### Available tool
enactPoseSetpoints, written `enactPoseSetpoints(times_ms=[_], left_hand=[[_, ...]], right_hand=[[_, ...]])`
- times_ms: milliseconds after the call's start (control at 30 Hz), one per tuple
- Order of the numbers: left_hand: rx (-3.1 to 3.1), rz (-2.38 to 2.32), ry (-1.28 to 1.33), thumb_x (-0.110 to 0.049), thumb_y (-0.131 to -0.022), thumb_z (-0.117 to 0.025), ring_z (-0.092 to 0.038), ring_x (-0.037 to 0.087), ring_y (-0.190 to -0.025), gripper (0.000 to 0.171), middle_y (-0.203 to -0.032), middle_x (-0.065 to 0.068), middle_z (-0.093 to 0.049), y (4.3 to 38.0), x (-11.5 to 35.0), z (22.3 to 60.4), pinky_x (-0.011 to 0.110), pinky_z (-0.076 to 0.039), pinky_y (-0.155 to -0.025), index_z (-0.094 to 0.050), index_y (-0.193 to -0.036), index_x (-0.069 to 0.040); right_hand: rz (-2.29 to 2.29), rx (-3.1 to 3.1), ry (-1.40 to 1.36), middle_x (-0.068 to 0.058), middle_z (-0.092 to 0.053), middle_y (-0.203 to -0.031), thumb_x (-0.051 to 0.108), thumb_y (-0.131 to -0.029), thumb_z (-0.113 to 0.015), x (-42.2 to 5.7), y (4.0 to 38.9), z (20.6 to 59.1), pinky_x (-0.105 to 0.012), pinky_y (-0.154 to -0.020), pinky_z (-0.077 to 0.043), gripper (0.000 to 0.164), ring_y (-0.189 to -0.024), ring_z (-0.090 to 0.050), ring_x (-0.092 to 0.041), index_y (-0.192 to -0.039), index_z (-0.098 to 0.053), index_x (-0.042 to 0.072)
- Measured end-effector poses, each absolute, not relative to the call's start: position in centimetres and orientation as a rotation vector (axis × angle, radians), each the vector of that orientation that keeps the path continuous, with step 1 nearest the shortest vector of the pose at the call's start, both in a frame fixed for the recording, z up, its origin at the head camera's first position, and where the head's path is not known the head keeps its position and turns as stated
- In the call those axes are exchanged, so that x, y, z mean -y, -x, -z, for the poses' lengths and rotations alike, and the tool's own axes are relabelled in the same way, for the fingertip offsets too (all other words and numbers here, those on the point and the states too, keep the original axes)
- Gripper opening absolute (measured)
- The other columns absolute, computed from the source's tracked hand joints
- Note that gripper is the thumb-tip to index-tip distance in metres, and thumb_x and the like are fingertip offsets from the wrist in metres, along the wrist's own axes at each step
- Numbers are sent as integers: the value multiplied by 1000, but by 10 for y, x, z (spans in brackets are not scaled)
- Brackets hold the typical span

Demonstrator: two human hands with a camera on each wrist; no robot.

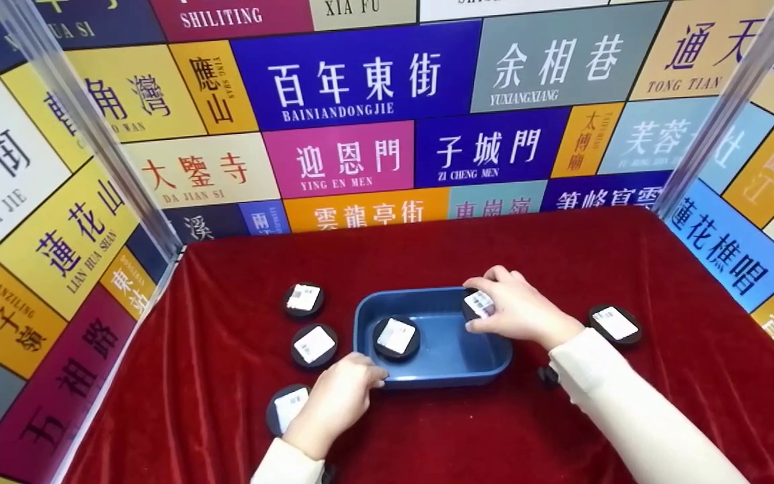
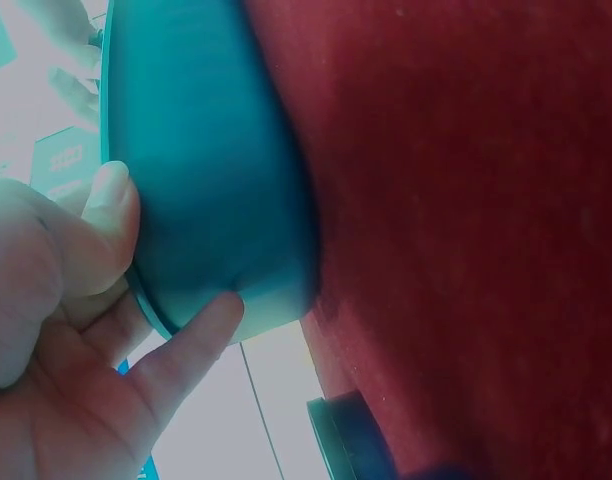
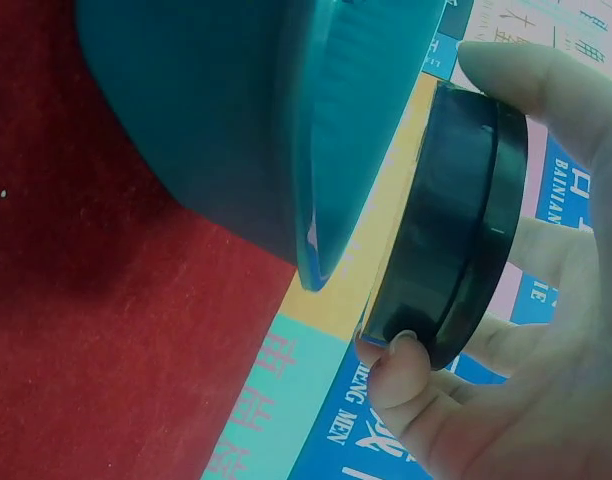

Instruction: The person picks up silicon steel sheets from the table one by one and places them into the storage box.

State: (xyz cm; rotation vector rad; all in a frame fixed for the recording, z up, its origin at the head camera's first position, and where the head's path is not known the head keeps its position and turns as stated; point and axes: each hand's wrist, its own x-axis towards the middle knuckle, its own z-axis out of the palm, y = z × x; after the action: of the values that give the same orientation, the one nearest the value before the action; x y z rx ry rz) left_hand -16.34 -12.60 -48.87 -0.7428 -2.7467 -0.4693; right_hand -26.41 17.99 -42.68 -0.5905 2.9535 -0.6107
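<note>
A blue rectangular plastic bin (image 1: 451, 343) stands on the red cloth. My left hand (image 1: 347, 393) grips its front left corner; in the left wrist view that hand (image 2: 76, 290) curls over the rim, one finger against the outer wall (image 2: 201, 180). Above the bin's right end, my right hand (image 1: 521, 309) pinches the edge of a round black lidded case (image 1: 479, 305) with a white label. Tilted on edge, this case (image 3: 446, 220) is apart from the bin rim in the right wrist view. Another labelled round black case (image 1: 397, 337) lies inside the bin's left half.
Left of the bin, labelled black cases lie in a column: a far one (image 1: 304, 300), a middle one (image 1: 314, 345) and a near one (image 1: 288, 409) beside my left wrist. One more case (image 1: 615, 325) lies on the right. Sign-printed panels (image 1: 360, 81) rise behind the cloth.
</note>
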Motion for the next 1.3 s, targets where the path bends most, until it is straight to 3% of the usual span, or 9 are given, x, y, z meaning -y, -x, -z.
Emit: enactPoseSetpoints(times_ms=[1300], left_hand=[[2743, 459, 741, -10, -87, -72, -64, 15, -80, 16, -74, -4, -65, 163, 126, 488, 29, -52, -61, -72, -74, -20]], right_hand=[[619, -2807, 685, -9, -54, -128, 41, -75, -82, -148, 272, 427, -42, -87, -53, 69, -112, -50, -26, -138, -61, 23]])
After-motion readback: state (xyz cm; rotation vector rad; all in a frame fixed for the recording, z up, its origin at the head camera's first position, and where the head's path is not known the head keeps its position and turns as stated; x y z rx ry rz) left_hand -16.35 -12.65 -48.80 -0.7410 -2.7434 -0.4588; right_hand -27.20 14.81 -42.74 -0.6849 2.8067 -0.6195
